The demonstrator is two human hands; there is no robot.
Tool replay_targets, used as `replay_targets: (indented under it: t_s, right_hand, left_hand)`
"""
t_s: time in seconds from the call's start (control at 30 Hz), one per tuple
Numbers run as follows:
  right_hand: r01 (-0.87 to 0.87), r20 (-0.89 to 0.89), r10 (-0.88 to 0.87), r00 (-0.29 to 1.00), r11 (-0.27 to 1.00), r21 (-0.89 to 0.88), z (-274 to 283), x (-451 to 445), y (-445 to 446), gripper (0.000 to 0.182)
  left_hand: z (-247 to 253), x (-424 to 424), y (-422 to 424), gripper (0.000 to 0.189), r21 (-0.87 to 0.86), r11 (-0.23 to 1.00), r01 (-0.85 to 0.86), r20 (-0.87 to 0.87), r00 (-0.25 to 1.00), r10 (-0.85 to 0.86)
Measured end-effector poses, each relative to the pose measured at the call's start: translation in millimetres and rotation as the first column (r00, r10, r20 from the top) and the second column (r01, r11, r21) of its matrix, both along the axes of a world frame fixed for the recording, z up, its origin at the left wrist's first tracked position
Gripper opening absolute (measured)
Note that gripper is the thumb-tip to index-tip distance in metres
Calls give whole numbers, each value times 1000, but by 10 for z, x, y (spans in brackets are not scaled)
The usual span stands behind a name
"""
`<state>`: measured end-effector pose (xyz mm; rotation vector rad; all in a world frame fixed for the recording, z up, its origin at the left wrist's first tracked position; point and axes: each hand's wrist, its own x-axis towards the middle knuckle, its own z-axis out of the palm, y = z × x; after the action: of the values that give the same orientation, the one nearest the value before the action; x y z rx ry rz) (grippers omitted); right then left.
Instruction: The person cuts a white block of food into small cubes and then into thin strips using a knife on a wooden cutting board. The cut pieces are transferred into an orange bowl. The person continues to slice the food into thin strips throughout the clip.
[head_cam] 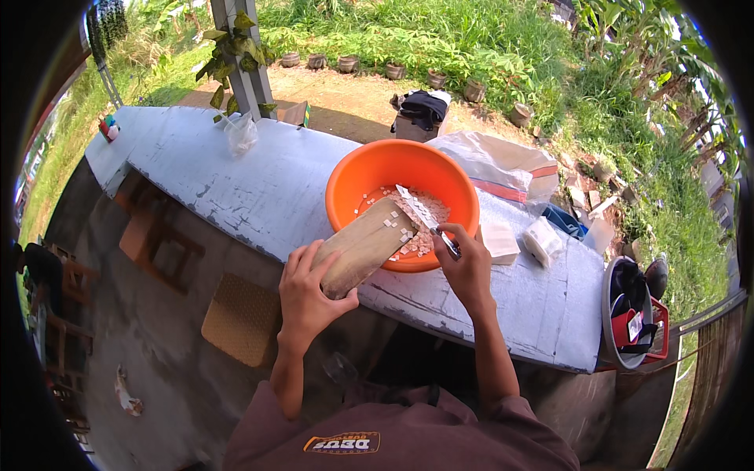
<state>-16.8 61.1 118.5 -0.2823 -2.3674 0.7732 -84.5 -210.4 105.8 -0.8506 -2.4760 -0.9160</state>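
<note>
My left hand (312, 294) grips the near end of a worn wooden board (359, 250), which is tilted over the near rim of an orange plastic basin (377, 159). A few small pale square pieces lie on the board's far end. In my right hand (465, 259) is the handle of a knife (417, 206); its blade lies at the board's far right edge, over the basin, with pale pieces on it. Many similar small pieces (433, 206) are spread across the basin's bottom.
The basin stands on a long table with a scuffed silvery cover (283, 188). To its right are a pale stack (499, 241), a plastic-wrapped white pack (542, 240) and a woven sack (500, 159). A bucket (618, 353) stands at the right end, a stool (241, 318) at the lower left.
</note>
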Motion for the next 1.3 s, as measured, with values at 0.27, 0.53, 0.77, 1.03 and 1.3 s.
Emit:
replay_targets:
  t_s: [0.27,0.53,0.77,1.03,1.3]
  right_hand:
    - [-259,44,257,965,964,53,-54,116,-354,21]
    - [-28,27,27,999,999,36,-125,-69,34,17]
    - [-37,15,39,999,994,-98,-103,12,58,18]
    - [-225,53,222,974,973,50,-160,105,-135,20]
    - [28,10,-28,1000,999,-37,-144,-7,234,17]
  left_hand:
    - [33,-55,64,62,-12,1000,-5,8,1000,5]
    - [20,-38,86,61,-6,1000,-11,20,1000,11]
    - [-23,-10,140,60,9,999,-41,16,999,40]
    - [-49,27,152,60,1,998,-56,22,998,56]
    - [-88,42,120,61,-1,998,-61,21,998,61]
